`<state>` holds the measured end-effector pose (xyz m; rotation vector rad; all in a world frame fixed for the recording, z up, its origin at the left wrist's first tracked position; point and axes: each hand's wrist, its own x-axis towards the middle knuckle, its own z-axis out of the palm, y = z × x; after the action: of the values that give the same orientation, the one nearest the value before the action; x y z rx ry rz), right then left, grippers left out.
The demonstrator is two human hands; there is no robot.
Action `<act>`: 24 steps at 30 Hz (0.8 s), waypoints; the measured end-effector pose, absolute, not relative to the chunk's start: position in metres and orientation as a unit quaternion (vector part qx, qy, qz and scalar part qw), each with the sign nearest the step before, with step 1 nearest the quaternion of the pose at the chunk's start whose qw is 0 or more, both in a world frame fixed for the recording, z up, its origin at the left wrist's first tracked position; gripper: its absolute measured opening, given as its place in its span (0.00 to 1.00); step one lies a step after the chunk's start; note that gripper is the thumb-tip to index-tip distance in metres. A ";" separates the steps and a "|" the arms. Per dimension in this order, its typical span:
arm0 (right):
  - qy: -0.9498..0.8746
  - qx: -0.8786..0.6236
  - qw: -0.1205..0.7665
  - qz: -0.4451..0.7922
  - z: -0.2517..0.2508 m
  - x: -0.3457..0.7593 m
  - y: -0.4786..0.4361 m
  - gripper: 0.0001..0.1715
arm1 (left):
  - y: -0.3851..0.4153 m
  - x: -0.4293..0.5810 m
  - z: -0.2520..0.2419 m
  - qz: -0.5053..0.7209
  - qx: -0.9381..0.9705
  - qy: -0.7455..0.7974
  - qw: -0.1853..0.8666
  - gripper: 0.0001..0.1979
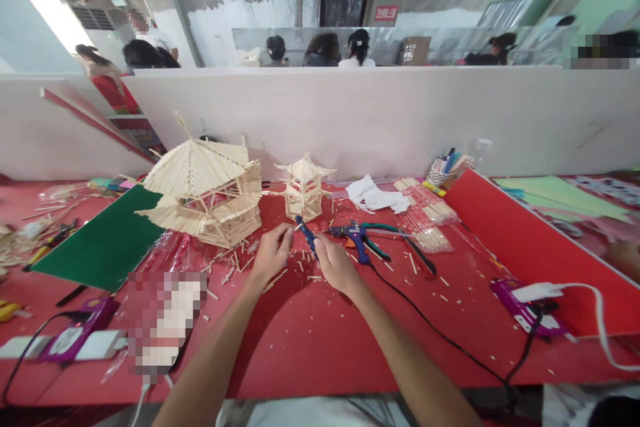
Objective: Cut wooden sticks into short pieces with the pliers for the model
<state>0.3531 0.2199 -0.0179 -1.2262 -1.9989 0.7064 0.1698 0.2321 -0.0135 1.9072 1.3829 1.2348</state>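
Observation:
My left hand (271, 252) pinches a thin wooden stick (294, 229) above the red table (310, 340). My right hand (334, 264) is closed round blue-handled cutters (305, 231), whose jaws meet the stick's end. Just behind the hands stands a small stick pavilion (304, 188). A larger stick pavilion (206, 192) sits to the left. A blue glue gun (356, 237) lies right of my right hand, its black cord trailing toward the front edge.
Stick offcuts litter the table. A green sheet (107, 240) lies at left, packs of sticks (425, 213) and a white cloth (373, 197) at back right. A purple device (527, 310) sits at right. A white partition (380, 117) stands behind; people sit beyond it.

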 end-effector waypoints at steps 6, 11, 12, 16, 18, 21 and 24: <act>-0.773 -0.468 0.328 0.274 -0.017 0.354 0.220 0.20 | 0.233 0.167 -0.010 0.441 0.710 0.500 0.226 0.17; -0.787 -0.476 0.311 0.239 -0.019 0.355 0.220 0.20 | 0.234 0.165 -0.009 0.427 0.717 0.502 0.229 0.17; -0.790 -0.477 0.307 0.233 -0.020 0.354 0.220 0.19 | 0.234 0.164 -0.009 0.424 0.719 0.502 0.228 0.17; -0.793 -0.486 0.296 0.216 -0.020 0.354 0.220 0.18 | 0.234 0.164 -0.009 0.407 0.725 0.508 0.227 0.18; -0.793 -0.491 0.290 0.213 -0.020 0.353 0.221 0.18 | 0.234 0.163 -0.009 0.401 0.726 0.511 0.227 0.18; -0.792 -0.491 0.289 0.220 -0.019 0.354 0.221 0.17 | 0.235 0.163 -0.010 0.397 0.727 0.513 0.226 0.18; -0.789 -0.485 0.295 0.234 -0.018 0.355 0.220 0.17 | 0.235 0.163 -0.010 0.397 0.728 0.512 0.223 0.18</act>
<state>0.3546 0.2201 -0.0176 -1.2910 -2.1011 0.6220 0.1635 0.2352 -0.0103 2.0099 1.4139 1.0967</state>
